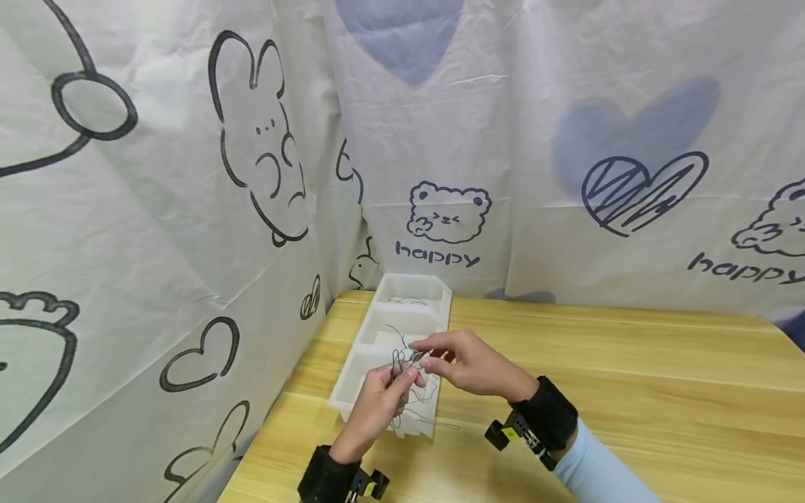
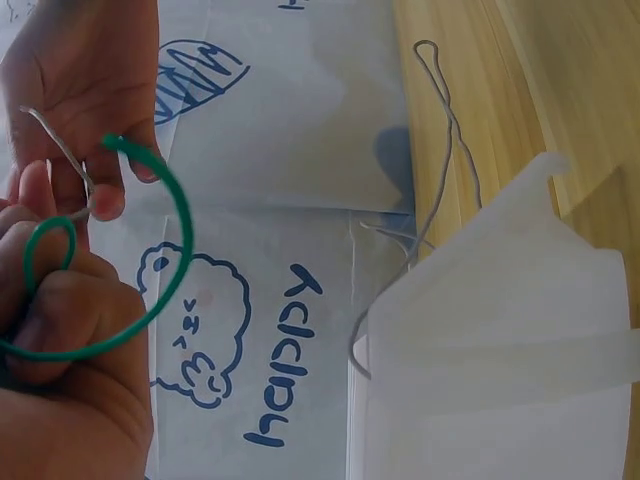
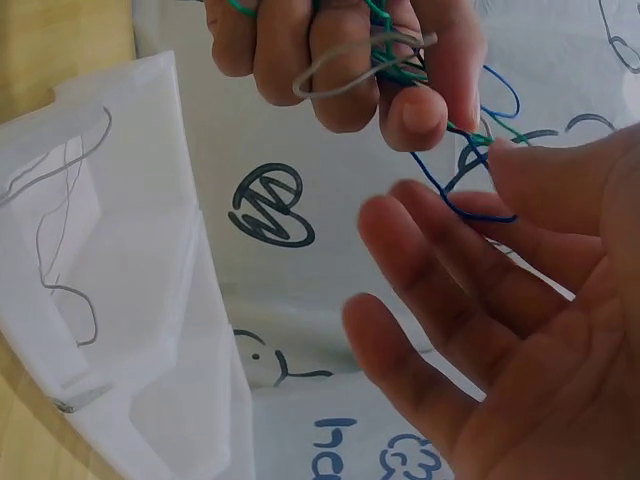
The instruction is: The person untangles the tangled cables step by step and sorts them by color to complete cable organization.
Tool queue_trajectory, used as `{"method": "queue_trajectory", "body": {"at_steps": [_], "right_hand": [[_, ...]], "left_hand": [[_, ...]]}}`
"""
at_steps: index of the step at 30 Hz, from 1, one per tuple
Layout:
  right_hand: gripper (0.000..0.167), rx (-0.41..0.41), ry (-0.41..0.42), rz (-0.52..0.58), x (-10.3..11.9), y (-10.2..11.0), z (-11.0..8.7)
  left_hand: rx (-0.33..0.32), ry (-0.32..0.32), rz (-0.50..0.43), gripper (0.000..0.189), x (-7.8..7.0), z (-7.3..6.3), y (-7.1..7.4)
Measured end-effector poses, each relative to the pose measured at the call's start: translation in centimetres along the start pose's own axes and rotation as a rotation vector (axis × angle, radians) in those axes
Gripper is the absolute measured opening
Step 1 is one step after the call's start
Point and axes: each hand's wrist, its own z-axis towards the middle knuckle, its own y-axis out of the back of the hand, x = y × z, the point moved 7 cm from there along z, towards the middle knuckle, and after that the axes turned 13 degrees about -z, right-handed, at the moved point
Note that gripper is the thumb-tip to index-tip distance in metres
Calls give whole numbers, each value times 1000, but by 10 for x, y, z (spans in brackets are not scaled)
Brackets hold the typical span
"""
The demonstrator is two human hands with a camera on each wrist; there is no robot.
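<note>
Head: left hand (image 1: 377, 404) partly hides white tray (image 1: 381, 327).

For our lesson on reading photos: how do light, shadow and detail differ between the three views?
Head view: bright, but the wires too small to separate; left wrist view: dimmer, with a soft shadow on the table beside the tray, the green wire standing out; right wrist view: also dim, the tray's inside pale and low in contrast.
</note>
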Motion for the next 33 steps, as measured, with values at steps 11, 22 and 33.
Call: {"method": "queue_trajectory", "body": {"at_steps": [11,22,33], "right_hand": [[25,87,3,28,3,-8,-3],[6,-20,16,-49,2,-6,-6],[9,-80,-22,-83,-8,4,-17]], "left_hand": [[6,-50,29,36,-3,-2,4],[-22,-50,42,33,-6,-1,4],[-82,-42,105,32,-4,-4,14]]}}
